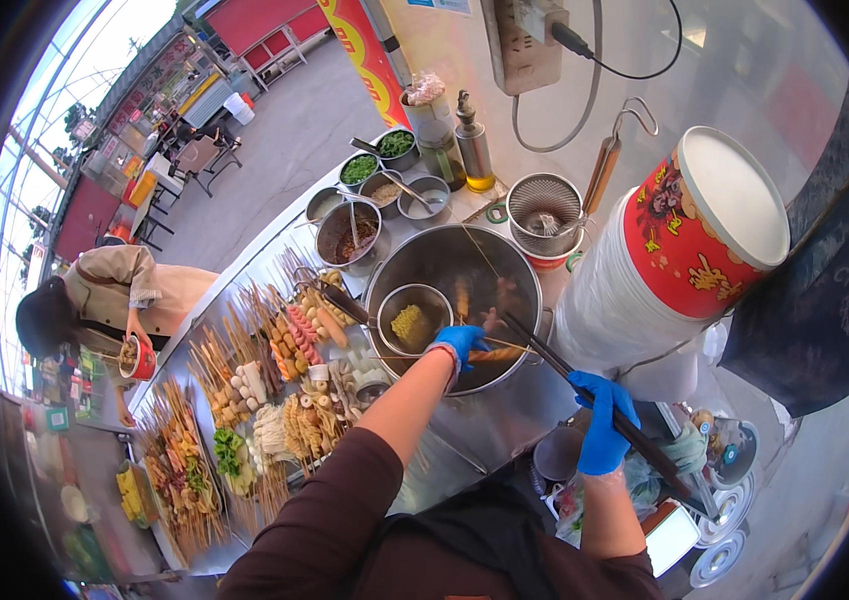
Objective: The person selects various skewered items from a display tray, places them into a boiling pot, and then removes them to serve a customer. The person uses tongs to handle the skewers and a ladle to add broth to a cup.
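Note:
A large steel pot (378, 279) of dark broth is in front of me, with several skewers in it. My left hand (462, 343), in a blue glove, is over the pot's near side, its fingers closed around a thin wooden skewer (516, 346). Beside those fingers lies a skewer of brown food (496, 355). My right hand (606, 420), also gloved, grips long dark chopsticks (544, 349) whose tips reach over the broth. A block of yellow instant noodles (410, 322) rests in a round strainer (385, 300) hung inside the pot.
Skewered food (304, 330) covers trays on my left. Bowls of condiments (353, 234) and an oil bottle (474, 142) stand beyond the pot. A mesh strainer (544, 202) and a tall stack of paper buckets (683, 247) are to the right. A person (117, 285) across the counter holds a red cup (141, 361).

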A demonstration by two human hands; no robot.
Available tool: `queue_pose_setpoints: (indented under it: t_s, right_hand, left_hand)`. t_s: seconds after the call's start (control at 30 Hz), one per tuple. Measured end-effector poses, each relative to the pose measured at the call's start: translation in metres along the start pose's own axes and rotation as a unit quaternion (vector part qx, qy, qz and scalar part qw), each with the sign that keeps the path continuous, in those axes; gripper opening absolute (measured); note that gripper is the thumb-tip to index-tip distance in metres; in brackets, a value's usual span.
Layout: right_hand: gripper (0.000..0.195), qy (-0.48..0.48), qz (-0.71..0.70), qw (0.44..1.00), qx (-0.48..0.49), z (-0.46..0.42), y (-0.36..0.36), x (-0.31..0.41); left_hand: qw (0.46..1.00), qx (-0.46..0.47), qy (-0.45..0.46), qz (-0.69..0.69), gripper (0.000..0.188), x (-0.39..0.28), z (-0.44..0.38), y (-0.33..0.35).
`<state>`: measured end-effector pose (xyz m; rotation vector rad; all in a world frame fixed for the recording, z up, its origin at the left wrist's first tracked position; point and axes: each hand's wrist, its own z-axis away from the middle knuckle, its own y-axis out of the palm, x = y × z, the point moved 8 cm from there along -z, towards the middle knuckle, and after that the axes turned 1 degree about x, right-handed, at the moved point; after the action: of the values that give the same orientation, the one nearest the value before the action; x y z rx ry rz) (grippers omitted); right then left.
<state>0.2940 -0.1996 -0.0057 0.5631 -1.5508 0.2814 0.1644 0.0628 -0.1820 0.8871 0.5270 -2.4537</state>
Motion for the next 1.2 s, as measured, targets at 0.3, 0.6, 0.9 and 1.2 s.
queue_pose_setpoints:
  t_s: [0.3,0.6,0.9,1.2]
  right_hand:
    - [0.031,-0.008,0.010,0.999,-0.029,0.017,-0.031,0.010]
    - [0.037,0.049,-0.036,0.996,-0.072,0.041,-0.024,0.025]
    - [0.037,0.057,-0.086,0.995,-0.014,0.086,0.025,0.036]
    - [0.036,0.074,-0.073,0.984,0.146,0.136,0.129,0.028]
  left_hand:
    - [0.935,0.076,-0.028,0.344,0.028,-0.014,0.081,0.038]
    - [0.965,0.018,0.138,0.224,0.032,-0.008,0.234,0.015]
    - [0.951,-0.097,0.047,0.290,0.039,0.113,0.342,-0.068]
    - [0.968,-0.133,0.044,0.208,0.062,0.192,0.348,-0.144]
